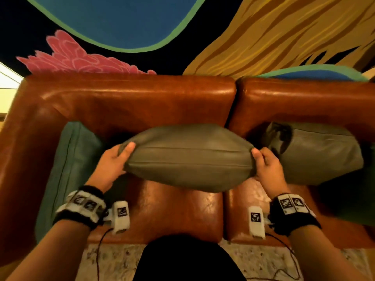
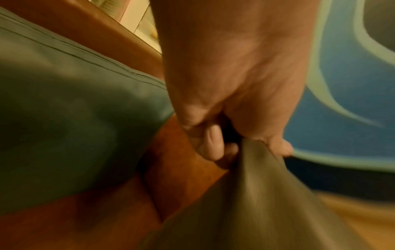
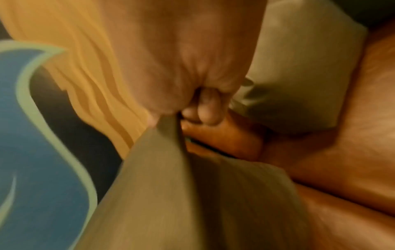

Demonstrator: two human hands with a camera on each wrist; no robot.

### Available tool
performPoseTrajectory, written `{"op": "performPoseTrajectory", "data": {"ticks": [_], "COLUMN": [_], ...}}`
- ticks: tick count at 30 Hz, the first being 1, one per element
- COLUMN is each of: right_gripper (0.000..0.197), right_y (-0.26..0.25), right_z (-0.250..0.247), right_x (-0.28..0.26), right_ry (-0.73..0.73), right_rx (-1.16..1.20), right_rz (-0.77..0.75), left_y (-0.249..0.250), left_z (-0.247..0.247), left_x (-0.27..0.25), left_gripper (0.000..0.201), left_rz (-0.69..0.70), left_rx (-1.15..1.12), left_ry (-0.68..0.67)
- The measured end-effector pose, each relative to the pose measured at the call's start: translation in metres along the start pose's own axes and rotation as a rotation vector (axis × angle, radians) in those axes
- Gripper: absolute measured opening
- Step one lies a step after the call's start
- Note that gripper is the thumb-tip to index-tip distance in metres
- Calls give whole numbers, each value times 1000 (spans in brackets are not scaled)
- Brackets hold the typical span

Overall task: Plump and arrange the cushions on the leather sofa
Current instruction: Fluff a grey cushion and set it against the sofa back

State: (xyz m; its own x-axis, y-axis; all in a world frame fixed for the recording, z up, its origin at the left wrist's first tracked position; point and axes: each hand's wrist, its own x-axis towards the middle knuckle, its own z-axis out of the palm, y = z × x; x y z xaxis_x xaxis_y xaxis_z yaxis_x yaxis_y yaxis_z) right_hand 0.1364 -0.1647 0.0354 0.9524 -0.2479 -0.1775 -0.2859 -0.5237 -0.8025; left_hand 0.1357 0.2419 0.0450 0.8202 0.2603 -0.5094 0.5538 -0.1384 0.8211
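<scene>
A grey-olive leather cushion (image 1: 188,157) hangs above the seat of the brown leather sofa (image 1: 142,98), held level by its two ends. My left hand (image 1: 119,157) pinches its left corner, thumb on top; the left wrist view shows that hand (image 2: 235,148) curled round the gathered corner (image 2: 254,177). My right hand (image 1: 261,161) pinches the right corner, seen close in the right wrist view as a hand (image 3: 175,116) clamped on the cushion's edge (image 3: 162,169). A second grey cushion (image 1: 316,151) leans against the right backrest. A teal cushion (image 1: 69,165) stands against the left armrest.
Behind the sofa a painted wall (image 1: 121,21) shows blue, pink and yellow shapes. The seat cushions (image 1: 178,211) lie below the held cushion. A speckled floor (image 1: 113,260) and my dark-clothed leg (image 1: 182,260) are at the front edge. Thin cables trail from the wrist cameras.
</scene>
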Motion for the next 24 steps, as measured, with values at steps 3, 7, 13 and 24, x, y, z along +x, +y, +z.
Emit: {"op": "performPoseTrajectory", "data": {"ticks": [3, 7, 13, 24], "right_gripper": [52, 36, 48, 57], "right_y": [21, 20, -18, 7], "right_z": [-3, 15, 71, 163], "right_x": [8, 4, -11, -21], "right_ry": [67, 158, 311, -147], "right_rx": [10, -43, -656, -858], "right_rz": [108, 142, 156, -373], "left_y": [-6, -18, -43, -30], "left_z": [12, 22, 33, 18], "left_x": [11, 13, 10, 19], "left_gripper": [23, 40, 44, 26], "left_rz": [-9, 60, 33, 25], "left_rx": [69, 181, 210, 347], "left_ry": [11, 108, 182, 59]}}
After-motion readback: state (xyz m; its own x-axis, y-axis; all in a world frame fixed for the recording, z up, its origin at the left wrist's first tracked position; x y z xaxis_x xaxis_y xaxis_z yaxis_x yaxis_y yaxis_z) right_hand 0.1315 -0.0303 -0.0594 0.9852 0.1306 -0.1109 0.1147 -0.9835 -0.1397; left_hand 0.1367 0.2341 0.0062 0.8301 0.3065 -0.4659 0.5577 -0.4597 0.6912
